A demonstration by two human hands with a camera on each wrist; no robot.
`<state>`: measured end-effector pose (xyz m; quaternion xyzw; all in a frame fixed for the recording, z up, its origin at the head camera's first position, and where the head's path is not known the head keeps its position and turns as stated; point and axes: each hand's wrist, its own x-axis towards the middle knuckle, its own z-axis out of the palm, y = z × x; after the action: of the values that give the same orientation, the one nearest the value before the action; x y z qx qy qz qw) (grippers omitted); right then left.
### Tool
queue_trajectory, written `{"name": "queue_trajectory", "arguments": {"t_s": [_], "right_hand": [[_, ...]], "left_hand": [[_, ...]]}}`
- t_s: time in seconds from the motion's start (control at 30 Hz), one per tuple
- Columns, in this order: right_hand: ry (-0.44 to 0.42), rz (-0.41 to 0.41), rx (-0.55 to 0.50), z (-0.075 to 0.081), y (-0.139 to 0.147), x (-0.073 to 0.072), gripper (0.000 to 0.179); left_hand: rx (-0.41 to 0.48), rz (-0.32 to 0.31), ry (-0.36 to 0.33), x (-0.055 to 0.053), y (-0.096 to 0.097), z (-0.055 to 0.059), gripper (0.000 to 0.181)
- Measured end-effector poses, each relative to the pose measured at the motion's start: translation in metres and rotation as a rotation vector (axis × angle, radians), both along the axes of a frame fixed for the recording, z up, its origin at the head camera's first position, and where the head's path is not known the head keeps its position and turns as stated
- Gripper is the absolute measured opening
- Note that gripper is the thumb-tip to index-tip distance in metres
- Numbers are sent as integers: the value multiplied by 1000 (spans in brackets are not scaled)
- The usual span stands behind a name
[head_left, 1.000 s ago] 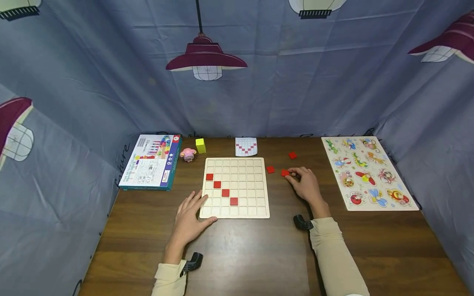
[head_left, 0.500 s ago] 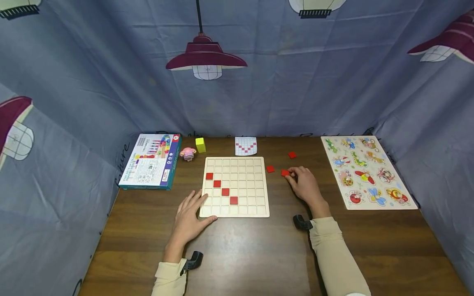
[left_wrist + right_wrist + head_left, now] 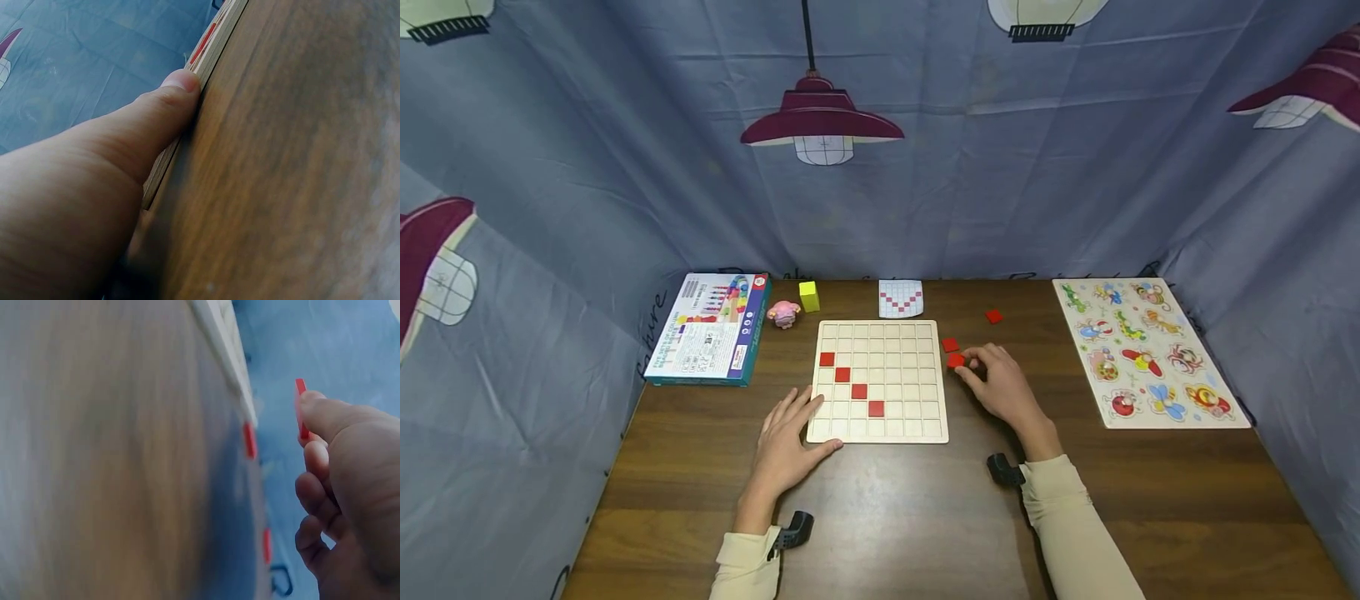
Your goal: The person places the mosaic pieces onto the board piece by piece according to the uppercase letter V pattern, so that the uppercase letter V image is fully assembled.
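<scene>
My right hand (image 3: 1006,389) pinches a red square tile (image 3: 301,409) between thumb and fingers, lifted off the table just right of the board. The wooden grid board (image 3: 910,429) lies flat, with red tiles in several cells running diagonally down from the left. My left hand (image 3: 784,450) rests at the board's lower left corner, fingers spread along its left side and the thumb (image 3: 181,81) against its front edge. Two loose red tiles lie on the table: one tile (image 3: 951,344) close to the board's right edge, another tile (image 3: 994,316) farther back.
Behind the board lies a small pattern card (image 3: 901,310) with a V of red squares. A boxed game (image 3: 700,333), a pink figurine (image 3: 784,314) and a yellow block (image 3: 808,297) stand to the left. An insect picture board (image 3: 1112,406) lies at the right, and a curtain (image 3: 880,217) hangs behind.
My right hand has picked the red tile up from the table and moved left with it toward the board. The left hand has stayed on the board's corner.
</scene>
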<state>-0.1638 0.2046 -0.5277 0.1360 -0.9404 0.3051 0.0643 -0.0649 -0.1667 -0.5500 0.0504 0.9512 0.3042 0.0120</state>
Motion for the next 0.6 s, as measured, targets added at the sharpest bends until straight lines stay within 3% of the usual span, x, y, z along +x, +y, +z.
{"name": "queue_trajectory", "arguments": {"t_s": [0.23, 0.6], "right_hand": [[-17, 114, 19, 10, -33, 13, 27], [31, 235, 117, -1, -71, 17, 20]], "left_hand": [[4, 2, 5, 2, 0, -1, 86], [-3, 1, 24, 1, 2, 1, 86]]}}
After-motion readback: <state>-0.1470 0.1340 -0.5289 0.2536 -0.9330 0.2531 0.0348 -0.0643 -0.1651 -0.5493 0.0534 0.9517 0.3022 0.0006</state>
